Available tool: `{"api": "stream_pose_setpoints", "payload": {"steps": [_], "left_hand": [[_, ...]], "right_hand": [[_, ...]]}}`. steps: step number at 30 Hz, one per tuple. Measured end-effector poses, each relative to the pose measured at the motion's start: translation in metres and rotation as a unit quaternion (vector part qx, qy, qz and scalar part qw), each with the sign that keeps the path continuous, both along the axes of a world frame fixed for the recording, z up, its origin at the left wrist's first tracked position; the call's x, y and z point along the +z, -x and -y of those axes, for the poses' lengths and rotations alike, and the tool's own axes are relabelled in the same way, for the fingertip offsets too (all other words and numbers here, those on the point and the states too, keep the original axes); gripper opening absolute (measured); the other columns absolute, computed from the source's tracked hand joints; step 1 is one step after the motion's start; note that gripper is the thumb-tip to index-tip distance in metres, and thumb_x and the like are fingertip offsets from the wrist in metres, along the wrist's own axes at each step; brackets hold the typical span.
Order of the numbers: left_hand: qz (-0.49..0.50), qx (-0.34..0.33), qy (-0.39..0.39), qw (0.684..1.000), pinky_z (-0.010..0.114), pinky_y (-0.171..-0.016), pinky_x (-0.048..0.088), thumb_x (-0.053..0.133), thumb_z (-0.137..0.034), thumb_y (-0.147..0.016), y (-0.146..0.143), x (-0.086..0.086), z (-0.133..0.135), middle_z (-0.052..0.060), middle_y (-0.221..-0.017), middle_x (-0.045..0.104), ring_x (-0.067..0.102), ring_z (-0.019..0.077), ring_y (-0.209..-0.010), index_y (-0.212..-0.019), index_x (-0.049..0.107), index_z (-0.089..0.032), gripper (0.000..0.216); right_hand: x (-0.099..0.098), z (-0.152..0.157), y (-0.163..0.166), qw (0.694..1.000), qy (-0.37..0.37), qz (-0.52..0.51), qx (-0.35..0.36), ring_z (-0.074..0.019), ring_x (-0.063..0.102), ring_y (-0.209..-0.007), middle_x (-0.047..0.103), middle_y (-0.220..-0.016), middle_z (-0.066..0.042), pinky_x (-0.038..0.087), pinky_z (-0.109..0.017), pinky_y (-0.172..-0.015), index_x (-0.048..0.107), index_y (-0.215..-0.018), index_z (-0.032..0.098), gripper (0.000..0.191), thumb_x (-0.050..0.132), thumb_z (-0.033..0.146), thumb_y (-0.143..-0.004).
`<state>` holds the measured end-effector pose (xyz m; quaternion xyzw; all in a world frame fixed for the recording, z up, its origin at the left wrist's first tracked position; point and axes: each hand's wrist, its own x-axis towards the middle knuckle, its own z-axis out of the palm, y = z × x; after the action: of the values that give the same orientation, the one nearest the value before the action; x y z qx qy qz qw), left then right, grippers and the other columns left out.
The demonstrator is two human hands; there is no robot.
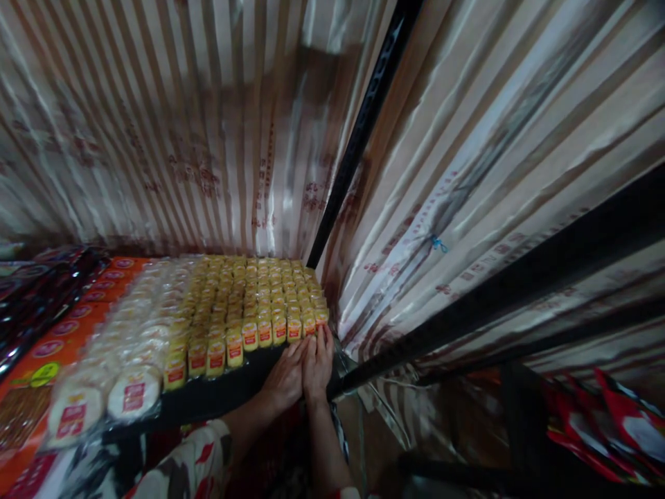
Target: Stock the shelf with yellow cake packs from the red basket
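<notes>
My left hand and my right hand lie side by side, fingers stretched flat, against the front right end of a dark shelf. Their fingertips touch the nearest row of small yellow packets with red labels, which fill the shelf in several tight rows. Neither hand grips anything. Round white packets with red labels lie in rows to the left of the yellow ones.
Striped plastic sheeting hangs behind and to the right. A black upright bar and slanted black rails frame the shelf corner. Orange packs sit at far left, red bags at lower right.
</notes>
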<state>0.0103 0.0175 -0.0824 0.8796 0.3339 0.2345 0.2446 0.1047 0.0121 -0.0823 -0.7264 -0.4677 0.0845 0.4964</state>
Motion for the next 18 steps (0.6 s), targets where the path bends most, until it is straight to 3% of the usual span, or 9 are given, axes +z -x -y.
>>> {"api": "stream_pose_setpoints", "payload": {"steps": [7,13,18], "left_hand": [[0.011,0.008,-0.023,1.0,0.038,-0.108,0.029,0.042,-0.022,-0.087,-0.002,-0.002,-0.001,0.008,-0.139,0.039,0.032,0.019,-0.129,-0.134,0.036,-0.019,0.047],[-0.005,0.006,-0.041,0.999,0.036,-0.109,0.027,0.043,-0.017,-0.084,-0.003,0.002,-0.001,0.009,-0.137,0.041,0.031,0.0183,-0.129,-0.131,0.04,-0.013,0.047],[0.004,0.004,-0.07,0.998,0.035,-0.103,0.035,0.04,-0.015,-0.082,0.016,0.016,0.02,0.01,-0.133,0.046,0.041,0.0207,-0.119,-0.122,0.048,-0.01,0.041]], "right_hand": [[-0.005,0.001,-0.001,0.999,-0.011,0.029,-0.042,-0.0257,0.038,-0.12,0.039,-0.131,-0.016,0.028,-0.043,-0.102,0.052,-0.123,0.014,0.049,0.032,0.04,-0.087],[-0.023,-0.003,-0.018,0.999,0.013,0.039,0.0,-0.0269,0.039,-0.122,0.042,-0.132,-0.017,0.031,-0.04,-0.098,0.054,-0.124,0.021,0.053,0.033,0.048,-0.083],[-0.006,0.006,-0.014,0.999,-0.033,0.03,-0.001,-0.0275,0.037,-0.123,0.043,-0.131,-0.016,0.029,-0.044,-0.1,0.058,-0.117,0.017,0.051,0.031,0.046,-0.084]]}}
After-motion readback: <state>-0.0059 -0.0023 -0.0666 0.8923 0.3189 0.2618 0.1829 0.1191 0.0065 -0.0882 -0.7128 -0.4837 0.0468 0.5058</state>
